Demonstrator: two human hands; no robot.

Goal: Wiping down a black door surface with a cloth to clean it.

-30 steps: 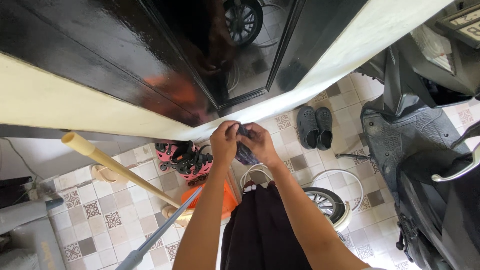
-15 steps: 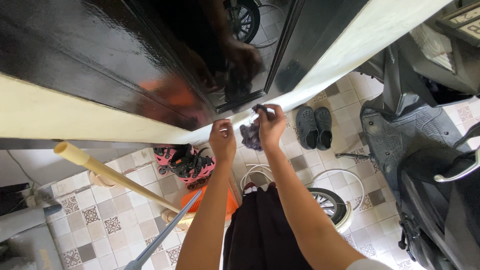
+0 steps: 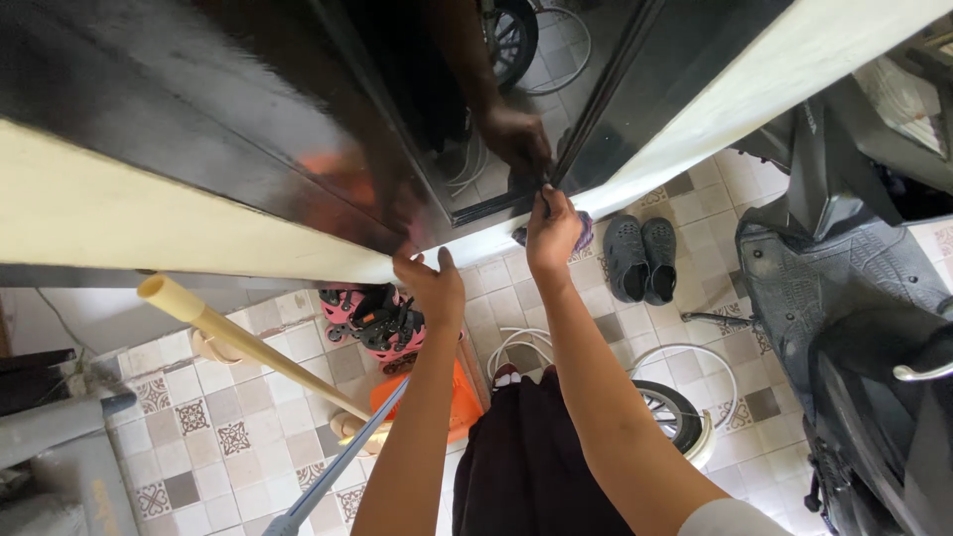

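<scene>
My right hand (image 3: 552,224) grips a small purple-grey cloth (image 3: 584,230) and presses it to the lower edge of a dark glossy glass panel (image 3: 248,109), right by the panel's black frame bar (image 3: 606,99). A reflection of the hand shows in the glass just above. My left hand (image 3: 433,288) rests with fingers spread on the cream-coloured sill (image 3: 199,233) under the glass, a little to the left and lower. Both forearms reach up from the bottom of the view.
Below on the patterned tile floor lie a pair of dark clogs (image 3: 640,258), pink roller skates (image 3: 372,316), an orange bucket (image 3: 442,402), a wooden pole (image 3: 248,342), a grey pole (image 3: 338,467), a white hose (image 3: 695,377) and a wheel (image 3: 665,412). A grey scooter (image 3: 844,288) stands at right.
My hands were together at the cloth. They have parted: the right hand rose with the cloth to the glass edge, and the left hand dropped onto the sill.
</scene>
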